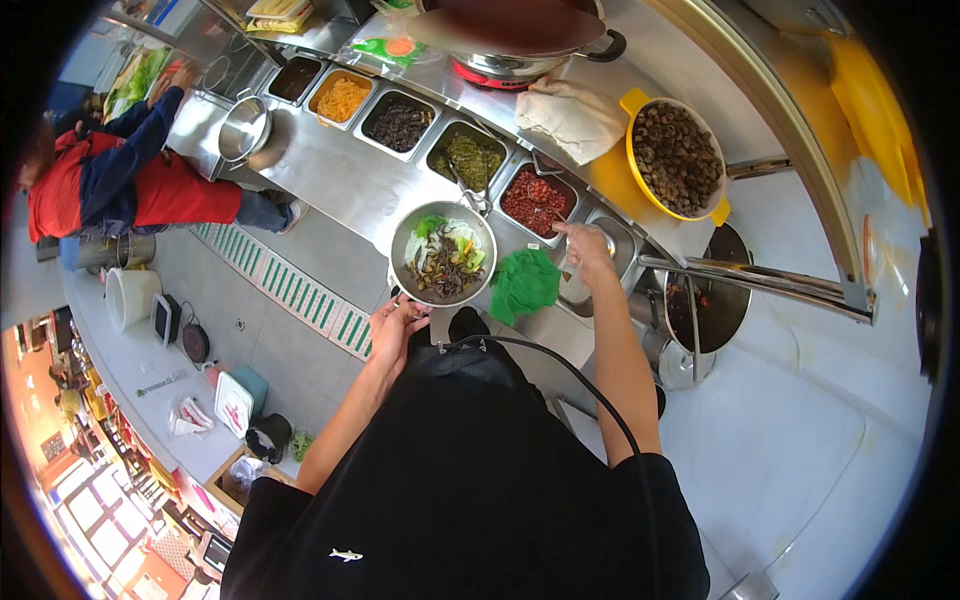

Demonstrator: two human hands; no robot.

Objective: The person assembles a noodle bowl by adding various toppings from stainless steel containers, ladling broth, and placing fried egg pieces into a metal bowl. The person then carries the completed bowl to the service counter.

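A round metal bowl (470, 284) holds pale noodles or leaves, green lettuce and dark shredded topping. My left hand (398, 322) is closed on its near left rim, where a small handle shows. My right hand (588, 248), in a clear plastic glove, is at the near right edge of a steel tray of chopped red food (532, 192). Its fingers are closed around what looks like the handle of a spoon (556, 217) that reaches into the tray. Between the bowl and my right arm lies a crumpled green mesh cloth (524, 284).
Trays of green pickles (468, 156), dark shreds (398, 122) and orange shreds (340, 97) line the counter. A yellow-handled colander of brown pieces (676, 158) and a dark pot (735, 290) stand right. A metal rail (740, 275) crosses there. A person in red (170, 205) works at left.
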